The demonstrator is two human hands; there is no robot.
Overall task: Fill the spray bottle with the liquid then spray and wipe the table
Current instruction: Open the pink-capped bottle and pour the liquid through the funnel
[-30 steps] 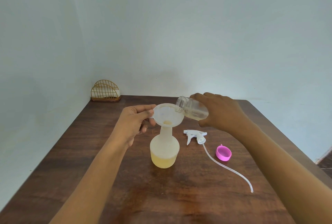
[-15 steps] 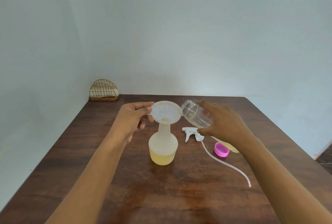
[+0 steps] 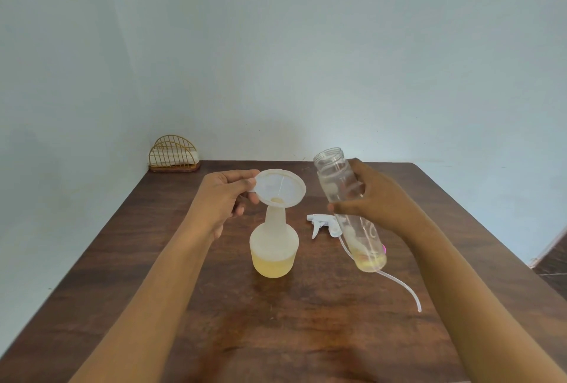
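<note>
A frosted spray bottle (image 3: 274,247) stands mid-table, its lower part filled with pale yellow liquid. A white funnel (image 3: 280,187) sits in its neck, and my left hand (image 3: 225,198) pinches the funnel's rim tab. My right hand (image 3: 376,201) grips a clear plastic bottle (image 3: 349,207) to the right of the funnel, held nearly upright with its open mouth up and a little yellow liquid at its bottom. The white trigger sprayer head (image 3: 322,224) lies on the table behind that bottle, its thin tube (image 3: 402,286) curling toward me.
The brown wooden table (image 3: 276,321) sits in a corner of pale walls. A gold wire napkin holder (image 3: 174,154) stands at the far left corner. A pink cap (image 3: 384,248) shows only as a sliver behind the clear bottle. The table's right edge drops to the floor.
My right hand has swung the clear bottle from its tipped pouring pose over the funnel to nearly upright, away to the right. The left hand has kept hold of the funnel.
</note>
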